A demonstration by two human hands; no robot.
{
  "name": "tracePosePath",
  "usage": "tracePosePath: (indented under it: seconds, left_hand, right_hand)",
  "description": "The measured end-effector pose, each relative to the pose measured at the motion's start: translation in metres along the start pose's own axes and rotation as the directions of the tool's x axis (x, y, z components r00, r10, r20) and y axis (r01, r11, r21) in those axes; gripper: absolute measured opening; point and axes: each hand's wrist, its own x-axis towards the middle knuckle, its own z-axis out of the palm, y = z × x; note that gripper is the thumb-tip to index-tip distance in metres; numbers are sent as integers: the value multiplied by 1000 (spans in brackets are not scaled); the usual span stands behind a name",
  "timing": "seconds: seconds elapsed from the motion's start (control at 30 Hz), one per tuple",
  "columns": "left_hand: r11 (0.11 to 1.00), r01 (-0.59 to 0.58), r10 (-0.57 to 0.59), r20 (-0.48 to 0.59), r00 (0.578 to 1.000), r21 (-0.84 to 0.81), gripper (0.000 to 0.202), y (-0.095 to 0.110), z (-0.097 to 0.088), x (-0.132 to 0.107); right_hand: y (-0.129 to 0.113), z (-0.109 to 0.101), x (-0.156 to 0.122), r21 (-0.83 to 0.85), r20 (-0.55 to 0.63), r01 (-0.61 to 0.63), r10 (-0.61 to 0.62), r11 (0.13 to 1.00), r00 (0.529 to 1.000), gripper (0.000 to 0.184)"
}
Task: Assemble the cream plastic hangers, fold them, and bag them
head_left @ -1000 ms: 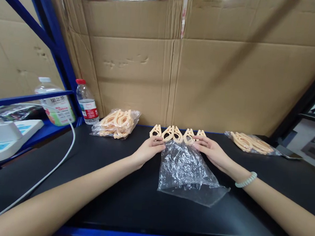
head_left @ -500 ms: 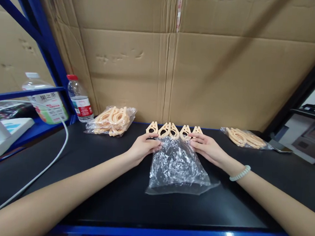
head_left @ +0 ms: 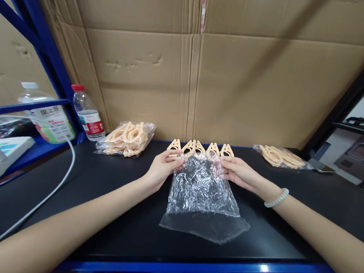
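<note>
A crinkled transparent plastic bag [head_left: 201,192] lies on the black tabletop, its wide flap toward me. My left hand [head_left: 163,168] is closed on the bag's upper left edge, thumb and fingers pinched together. On the opposite upper edge, my right hand [head_left: 239,172] grips the bag the same way. Just beyond my fingertips stands a row of several beige plastic folding hangers [head_left: 193,146], with A-shaped ends pointing away. The bag's far edge overlaps the near parts of the middle ones. My fingers partly hide the outer ones.
Bagged beige hangers [head_left: 128,138] are piled at the back left, and another bagged set [head_left: 281,157] lies at the back right beside a phone [head_left: 321,166]. A red-capped bottle [head_left: 89,114] and a white cable [head_left: 61,181] are on the left. Cardboard [head_left: 255,87] walls the back.
The bag's near end has spread out and come closer to me, its flap now lying flatter. Both hands keep hold of the upper edges. The view has shifted slightly.
</note>
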Motion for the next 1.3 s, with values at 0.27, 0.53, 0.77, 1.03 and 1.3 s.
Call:
tracePosePath:
  seconds: [0.27,0.53,0.77,1.03,1.3]
  left_hand:
    - [985,-130,139,-82,987,110,28,-1,-8,9]
    - [932,-244,289,-141,947,269,33,-3,-24,30]
    - [430,-527,638,166,752,733,31,-1,-14,9]
    - [255,-762,261,716,647,595,45,-6,9,-23]
    - [297,-777,268,733,625,555,45,-11,7,-25]
  right_hand:
    - [2,-14,5,-380,-265,146,-259,913,929,25]
    - [-10,-20,3,-619,-186,361,-577,697,795,28]
    - [-18,7,-15,-803,396,552,-490,225,776,19]
    - [-20,-25,-7,-884,400,467,-491,15,773,26]
    - [-4,-82,11,-974,196,166,-202,-153,960,46]
